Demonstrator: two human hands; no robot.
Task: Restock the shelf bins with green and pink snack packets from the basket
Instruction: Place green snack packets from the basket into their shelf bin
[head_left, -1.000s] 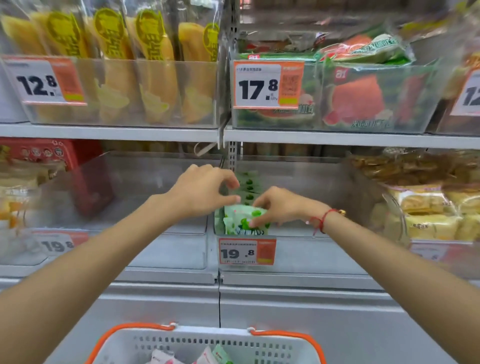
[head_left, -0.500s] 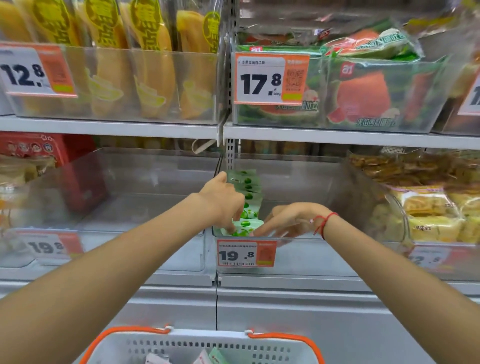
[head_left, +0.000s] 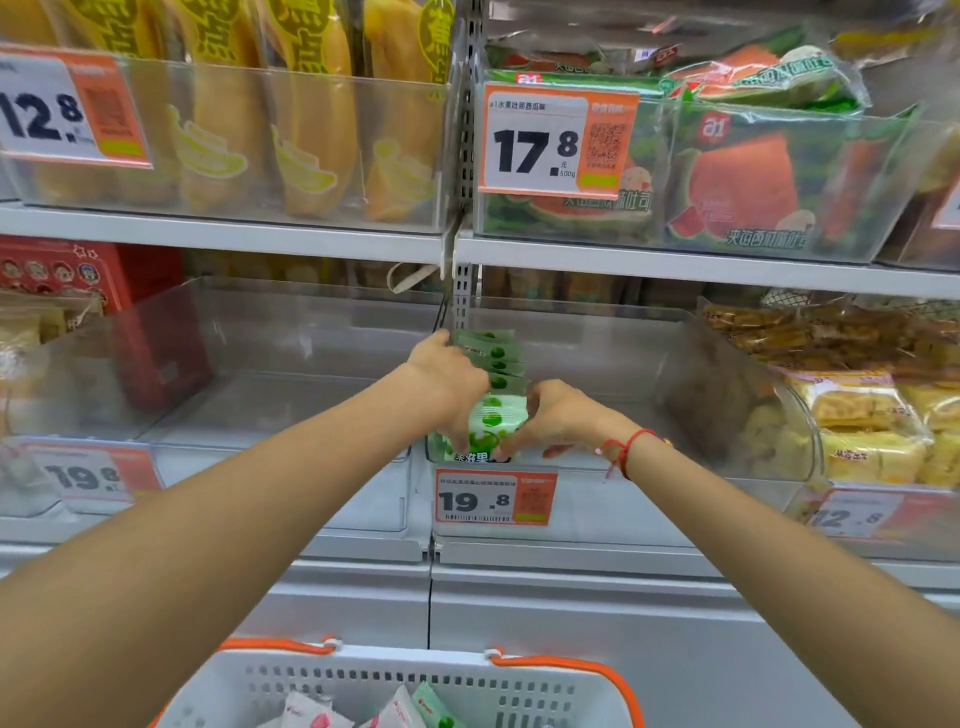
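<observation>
- Step in hand: aligning the row of green packets (head_left: 493, 395) standing on edge at the near-left corner of the clear bin (head_left: 613, 358) above the 19.8 price tag (head_left: 496, 498).
- Left hand (head_left: 445, 384): placed against the left side of the row, fingers curled down over the front packets; it appears to grip them, though the fingertips are hidden.
- Right hand (head_left: 558, 418): fingers bent, tips touching the right side and lower edge of the nearest packet; a light pinch, not a full wrap.
- Stock remaining: the basket (head_left: 395, 686) sits near and below, holding pink and green packets.
- Next move, as judged: release the row once it stands unaided, then reach down to the basket for more packets. The neighbouring bin to the left (head_left: 270, 374) looks unfilled.
</observation>
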